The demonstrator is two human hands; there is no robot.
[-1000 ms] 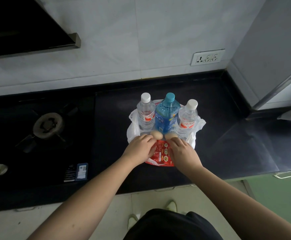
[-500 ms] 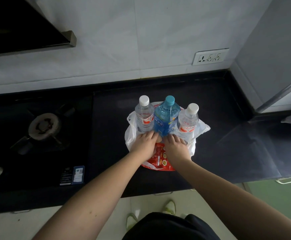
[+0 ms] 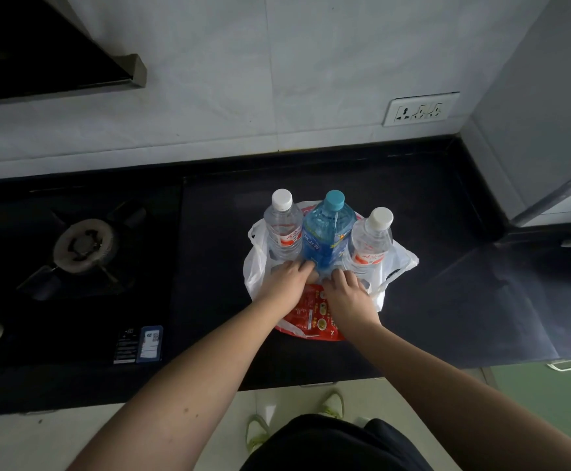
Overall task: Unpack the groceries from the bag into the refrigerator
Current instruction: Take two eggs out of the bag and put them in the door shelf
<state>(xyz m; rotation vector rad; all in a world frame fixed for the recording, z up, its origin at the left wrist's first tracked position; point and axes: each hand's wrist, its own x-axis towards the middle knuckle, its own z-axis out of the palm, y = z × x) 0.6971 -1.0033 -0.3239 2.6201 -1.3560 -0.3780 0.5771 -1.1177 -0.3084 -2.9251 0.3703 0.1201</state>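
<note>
A white plastic bag (image 3: 255, 263) lies spread open on the black counter (image 3: 430, 300). Three bottles stand in it: a clear one (image 3: 283, 232) on the left, a blue one (image 3: 328, 232) in the middle and a clear one (image 3: 370, 243) on the right. A red packet (image 3: 311, 317) lies flat in front of them. My left hand (image 3: 285, 283) and my right hand (image 3: 346, 294) rest palm down side by side at the foot of the blue bottle. Each hand's fingers curl over an egg, which they hide.
A gas hob with a burner (image 3: 85, 244) fills the counter to the left. A range hood (image 3: 56, 49) hangs above it. A wall socket (image 3: 419, 108) sits behind the bag. A grey refrigerator side (image 3: 549, 113) stands at the right, with a green cabinet door (image 3: 549, 402) below.
Both hands slid forward from the red packet to the foot of the bottles and closed over the two eggs, which showed a second ago and are now covered.
</note>
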